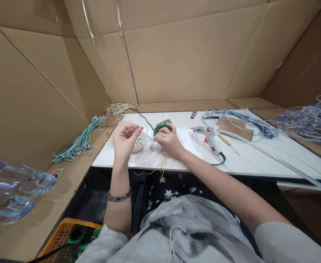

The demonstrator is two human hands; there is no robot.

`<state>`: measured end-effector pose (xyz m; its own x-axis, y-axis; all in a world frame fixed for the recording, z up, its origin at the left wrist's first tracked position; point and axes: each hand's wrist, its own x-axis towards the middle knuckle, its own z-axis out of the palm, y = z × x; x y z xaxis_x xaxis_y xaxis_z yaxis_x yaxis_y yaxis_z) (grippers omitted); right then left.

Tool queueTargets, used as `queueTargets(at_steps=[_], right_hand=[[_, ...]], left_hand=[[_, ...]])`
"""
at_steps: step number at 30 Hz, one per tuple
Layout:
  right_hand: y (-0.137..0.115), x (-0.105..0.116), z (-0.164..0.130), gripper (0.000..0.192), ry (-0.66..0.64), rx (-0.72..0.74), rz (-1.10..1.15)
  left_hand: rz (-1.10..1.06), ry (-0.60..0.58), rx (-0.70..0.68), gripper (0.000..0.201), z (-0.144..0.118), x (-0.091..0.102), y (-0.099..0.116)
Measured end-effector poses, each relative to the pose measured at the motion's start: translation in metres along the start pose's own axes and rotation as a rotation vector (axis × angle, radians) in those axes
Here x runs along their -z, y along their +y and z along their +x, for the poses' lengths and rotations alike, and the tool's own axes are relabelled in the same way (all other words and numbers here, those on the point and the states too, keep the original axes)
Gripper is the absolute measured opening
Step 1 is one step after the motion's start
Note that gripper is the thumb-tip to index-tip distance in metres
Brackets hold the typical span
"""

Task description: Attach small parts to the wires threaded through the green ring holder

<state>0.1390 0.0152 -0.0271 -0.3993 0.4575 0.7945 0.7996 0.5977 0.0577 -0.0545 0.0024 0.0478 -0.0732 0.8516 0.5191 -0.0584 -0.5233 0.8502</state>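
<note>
The right hand (pixel 168 140) gripped a green round board (pixel 162 126) just above the white table (pixel 259 153). The left hand (pixel 125 138) hovered beside it, fingertips pinched together over a small white dish (pixel 139 143); whether they held anything could not be told

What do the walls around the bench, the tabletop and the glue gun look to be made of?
Walls: corrugated cardboard, matte brown, with fold creases and taped seams. Tabletop: smooth white board, likely laminate, with a faint sheen and a thin dark edge. Glue gun: white moulded plastic, apparently, with red switch and a black cord. The right hand holds a green round piece, material unclear.
</note>
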Motion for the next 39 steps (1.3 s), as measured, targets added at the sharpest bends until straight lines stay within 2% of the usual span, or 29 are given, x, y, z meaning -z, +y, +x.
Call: queueTargets(at_steps=[3, 11, 13, 15, 18, 20, 23, 26, 28, 31, 36, 37, 39], right_hand=[[0.000, 0.001, 0.000, 0.031, -0.022, -0.021, 0.022], [0.000, 0.009, 0.002, 0.030, -0.043, -0.070, 0.097], [0.000, 0.010, 0.002, 0.031, -0.047, -0.081, 0.107], [0.000, 0.010, 0.002, 0.031, -0.055, -0.086, 0.117], [0.000, 0.011, 0.002, 0.031, -0.059, -0.098, 0.130], [-0.001, 0.012, 0.003, 0.031, -0.051, -0.105, 0.133], [-0.002, 0.012, 0.003, 0.031, -0.031, -0.104, 0.143], [-0.002, 0.011, 0.004, 0.029, -0.024, -0.117, 0.169], [-0.002, 0.011, 0.005, 0.028, -0.025, -0.141, 0.178], [-0.002, 0.011, 0.006, 0.028, -0.029, -0.171, 0.177], [-0.004, 0.012, 0.007, 0.029, -0.076, -0.172, 0.143], [-0.004, 0.012, 0.007, 0.029, -0.088, -0.162, 0.132], [-0.005, 0.012, 0.007, 0.029, -0.104, -0.139, 0.113]], left_hand=[[-0.065, 0.059, -0.029, 0.043, -0.001, -0.004, -0.003], [-0.103, 0.174, -0.247, 0.053, -0.004, -0.014, -0.005], [-0.087, 0.230, -0.297, 0.053, -0.001, -0.012, -0.004], [-0.056, 0.334, -0.361, 0.050, 0.002, -0.006, 0.000], [0.039, 0.481, -0.423, 0.038, 0.006, 0.009, 0.005], [0.168, 0.420, -0.370, 0.027, 0.007, 0.021, 0.007], [0.434, 0.191, -0.232, 0.019, 0.007, 0.033, 0.003], [0.599, -0.015, -0.146, 0.025, 0.008, 0.034, -0.006], [0.608, -0.093, -0.114, 0.017, 0.008, 0.028, -0.011], [0.535, -0.085, -0.152, 0.009, 0.004, 0.014, -0.011], [0.358, 0.191, -0.420, 0.028, -0.010, 0.001, 0.015], [0.384, 0.191, -0.479, 0.032, -0.014, 0.001, 0.021], [0.522, 0.083, -0.595, 0.029, -0.021, 0.000, 0.032]])
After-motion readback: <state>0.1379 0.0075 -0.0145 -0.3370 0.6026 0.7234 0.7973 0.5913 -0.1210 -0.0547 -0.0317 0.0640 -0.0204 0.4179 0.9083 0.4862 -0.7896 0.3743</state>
